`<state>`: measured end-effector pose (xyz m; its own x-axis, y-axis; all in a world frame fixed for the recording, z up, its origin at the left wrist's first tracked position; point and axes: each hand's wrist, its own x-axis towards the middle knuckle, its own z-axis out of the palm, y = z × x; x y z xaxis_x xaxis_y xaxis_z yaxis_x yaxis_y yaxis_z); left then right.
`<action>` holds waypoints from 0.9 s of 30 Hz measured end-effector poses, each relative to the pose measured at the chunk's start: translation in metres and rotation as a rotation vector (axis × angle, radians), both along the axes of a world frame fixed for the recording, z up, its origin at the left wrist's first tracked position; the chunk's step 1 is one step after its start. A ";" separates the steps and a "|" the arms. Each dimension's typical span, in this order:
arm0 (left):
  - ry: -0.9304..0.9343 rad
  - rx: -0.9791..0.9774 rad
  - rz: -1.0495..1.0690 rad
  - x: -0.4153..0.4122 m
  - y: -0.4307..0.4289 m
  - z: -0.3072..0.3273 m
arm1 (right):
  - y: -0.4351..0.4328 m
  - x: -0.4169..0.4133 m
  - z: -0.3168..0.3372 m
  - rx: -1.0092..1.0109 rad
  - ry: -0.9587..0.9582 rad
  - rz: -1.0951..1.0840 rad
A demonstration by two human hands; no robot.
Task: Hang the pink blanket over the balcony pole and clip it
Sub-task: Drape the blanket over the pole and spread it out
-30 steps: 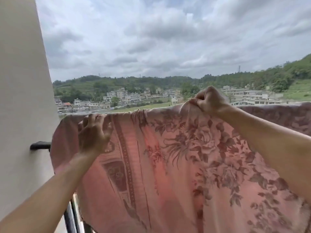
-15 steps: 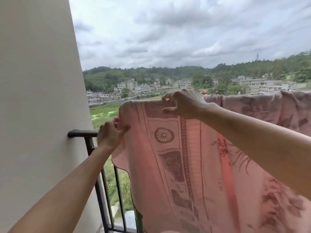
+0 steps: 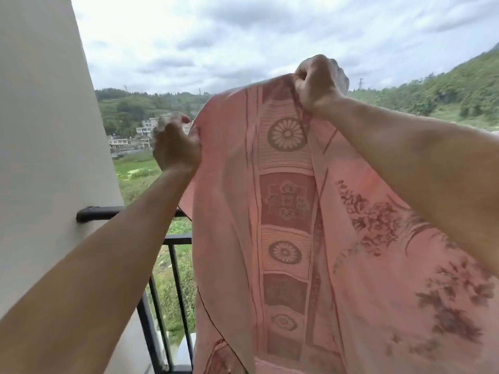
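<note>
Both hands grasp the pink blanket (image 3: 283, 238) by its top edge: left hand (image 3: 175, 149) on the left edge, right hand (image 3: 318, 82) higher. Blanket is raised above the black balcony pole (image 3: 100, 213), draping down right of the wall (image 3: 48, 157).

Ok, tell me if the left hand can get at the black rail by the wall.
Probably yes: the black rail is bare at its wall end, close under the left forearm. But the left hand grips the pink blanket by its edge, so it would drag cloth along.

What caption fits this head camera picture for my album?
Left hand and right hand hold the pink blanket up by its edge, beside the black balcony rail.
</note>
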<state>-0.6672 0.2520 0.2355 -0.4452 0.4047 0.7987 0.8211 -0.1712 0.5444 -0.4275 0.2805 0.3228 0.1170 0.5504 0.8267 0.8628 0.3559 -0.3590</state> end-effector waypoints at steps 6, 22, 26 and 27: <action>-0.002 -0.228 -0.357 0.011 -0.028 -0.065 | 0.043 0.012 -0.030 -0.419 -0.079 -0.175; 0.169 -0.146 -0.550 0.008 -0.032 -0.053 | 0.000 0.025 -0.017 -0.160 -0.085 -0.127; 0.275 -0.131 -0.515 -0.005 -0.022 -0.028 | -0.011 0.032 -0.002 -0.033 -0.046 -0.135; 0.219 -0.084 -0.534 -0.007 -0.020 -0.016 | -0.013 0.036 0.000 -0.017 -0.018 -0.130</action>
<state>-0.6746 0.2316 0.2195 0.0100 0.5938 0.8046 0.7279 -0.5560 0.4013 -0.3916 0.2676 0.3233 0.1733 0.5454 0.8200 0.9077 0.2345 -0.3479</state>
